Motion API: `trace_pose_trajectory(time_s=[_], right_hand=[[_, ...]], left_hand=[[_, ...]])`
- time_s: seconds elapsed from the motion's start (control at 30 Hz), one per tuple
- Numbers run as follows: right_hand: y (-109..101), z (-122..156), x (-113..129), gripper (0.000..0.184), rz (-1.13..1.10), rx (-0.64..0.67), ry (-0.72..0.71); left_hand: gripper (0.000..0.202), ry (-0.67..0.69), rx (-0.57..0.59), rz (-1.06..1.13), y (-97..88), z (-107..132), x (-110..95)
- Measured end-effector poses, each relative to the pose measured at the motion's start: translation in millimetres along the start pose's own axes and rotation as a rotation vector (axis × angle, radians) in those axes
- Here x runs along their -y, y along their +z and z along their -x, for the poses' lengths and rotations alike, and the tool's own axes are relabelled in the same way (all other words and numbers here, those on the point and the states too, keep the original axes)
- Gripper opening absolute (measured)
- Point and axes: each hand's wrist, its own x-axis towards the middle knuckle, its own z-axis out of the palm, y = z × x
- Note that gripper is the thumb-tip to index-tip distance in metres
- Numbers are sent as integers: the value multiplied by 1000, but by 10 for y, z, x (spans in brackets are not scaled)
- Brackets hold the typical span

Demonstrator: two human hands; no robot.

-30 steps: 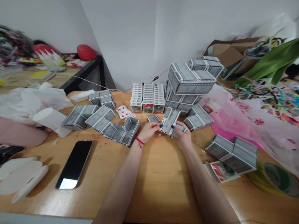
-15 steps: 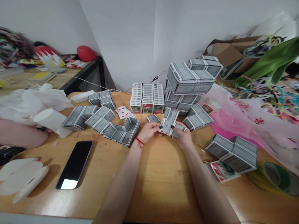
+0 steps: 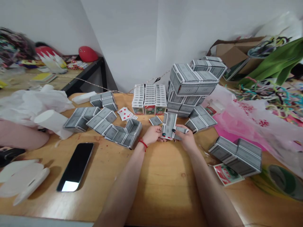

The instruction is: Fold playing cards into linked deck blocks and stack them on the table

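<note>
Both my hands grip a small piece of grey-backed playing cards above the middle of the table. My left hand pinches its left side, thumb on top. My right hand is closed on its right side, where one card sticks out sideways. Red pips show along the near edge. Just beyond my left hand lies a small card piece. A half-built card structure stands to the left, beside face-up cards. Behind my hands are rows of card boxes and a tall stack of card blocks.
A black phone lies on the wooden table at left, near a white roll. To the right are a card block, a red-green card box, yellow tape and pink plastic.
The card piece has turned slightly to stand straighter in my hands and has come a little nearer. My left hand has shifted slightly. The things on the table have stayed put.
</note>
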Motion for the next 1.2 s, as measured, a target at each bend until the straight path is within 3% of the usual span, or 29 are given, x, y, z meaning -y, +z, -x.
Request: trace_pose_trajectory(time_s=[0.27,0.43,0.57,0.9,1.07,1.2], right_hand=[[32,23,79,32,-84,-3,11],[77,11,34,31,-68,-29,-33],[104,13,-5,32,-38,-20,-44],[160,49,-6,30,-30,15,-64],[179,54,-19,28,-66,-74,-70],[174,46,-24,27,-118,-148,-80]], left_hand=[[16,58,-46,-39,39,-6,26],[15,312,-349,48,105,-112,76],[20,345,-463,168,140,-180,110],[20,344,-485,406,172,-177,119],[22,326,-452,447,208,-176,116],[28,313,-351,477,254,-137,122]])
